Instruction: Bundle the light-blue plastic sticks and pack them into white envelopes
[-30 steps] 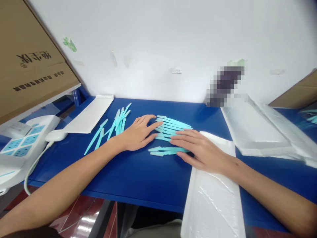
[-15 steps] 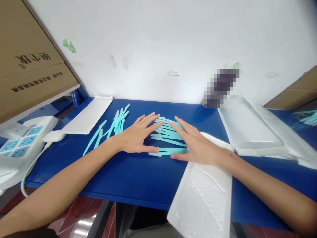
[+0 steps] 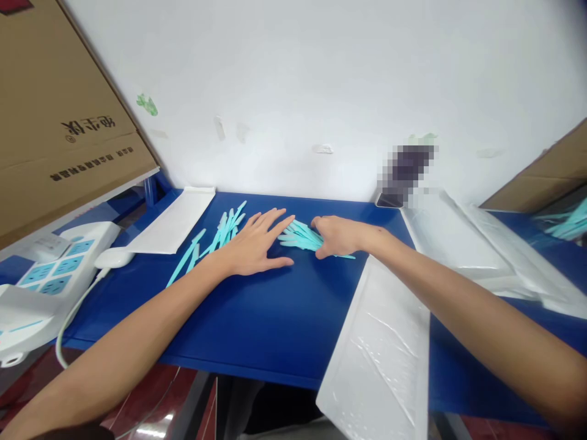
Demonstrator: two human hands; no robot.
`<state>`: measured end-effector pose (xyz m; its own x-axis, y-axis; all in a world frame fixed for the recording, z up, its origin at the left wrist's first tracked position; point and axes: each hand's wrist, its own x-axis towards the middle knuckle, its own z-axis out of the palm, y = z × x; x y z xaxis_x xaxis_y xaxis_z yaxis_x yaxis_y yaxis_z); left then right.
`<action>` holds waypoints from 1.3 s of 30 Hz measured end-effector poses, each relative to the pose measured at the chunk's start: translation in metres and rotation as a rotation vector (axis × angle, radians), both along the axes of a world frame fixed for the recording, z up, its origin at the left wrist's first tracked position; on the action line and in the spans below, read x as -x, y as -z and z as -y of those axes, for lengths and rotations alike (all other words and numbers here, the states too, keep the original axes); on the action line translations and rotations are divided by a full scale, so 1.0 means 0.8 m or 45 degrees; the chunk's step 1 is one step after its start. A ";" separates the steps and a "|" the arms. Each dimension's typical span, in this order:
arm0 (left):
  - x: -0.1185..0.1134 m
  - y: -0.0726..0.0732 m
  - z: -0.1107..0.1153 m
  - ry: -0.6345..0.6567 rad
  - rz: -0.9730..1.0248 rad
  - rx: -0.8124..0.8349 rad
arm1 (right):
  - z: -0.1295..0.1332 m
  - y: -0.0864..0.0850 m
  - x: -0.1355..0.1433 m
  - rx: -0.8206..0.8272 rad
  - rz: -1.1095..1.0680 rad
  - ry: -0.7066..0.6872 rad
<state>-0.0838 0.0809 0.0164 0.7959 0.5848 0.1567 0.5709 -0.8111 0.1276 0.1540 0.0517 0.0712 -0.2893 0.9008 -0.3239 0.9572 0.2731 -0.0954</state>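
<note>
Now slim turquoise sticks (image 3: 298,236) bunched under right hand (image 3: 340,235), fanned.

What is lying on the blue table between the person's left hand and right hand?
In the head view, a bunch of turquoise sticks lies between the left hand and right hand.

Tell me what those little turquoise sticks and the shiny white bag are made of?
The turquoise sticks under the right hand look like matte moulded plastic: one even colour, thin, stiff and straight. The white bag seems to be thin plastic film, since it is glossy, with wrinkles that catch the light.
</note>
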 end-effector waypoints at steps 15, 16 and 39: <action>0.001 0.013 -0.011 -0.036 -0.045 0.160 | -0.002 0.031 0.038 -0.214 0.102 -0.158; 0.001 0.014 -0.012 -0.018 -0.029 0.174 | -0.001 0.035 0.036 -0.252 0.080 -0.165; -0.102 -0.136 0.041 0.321 0.983 0.412 | 0.026 0.047 0.049 -0.138 -1.709 0.019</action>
<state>-0.0024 0.0478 0.1252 0.6474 0.5146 0.5623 0.0384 -0.7588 0.6502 0.1149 0.0313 0.0336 -0.3148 0.9093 0.2720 0.1450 0.3293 -0.9330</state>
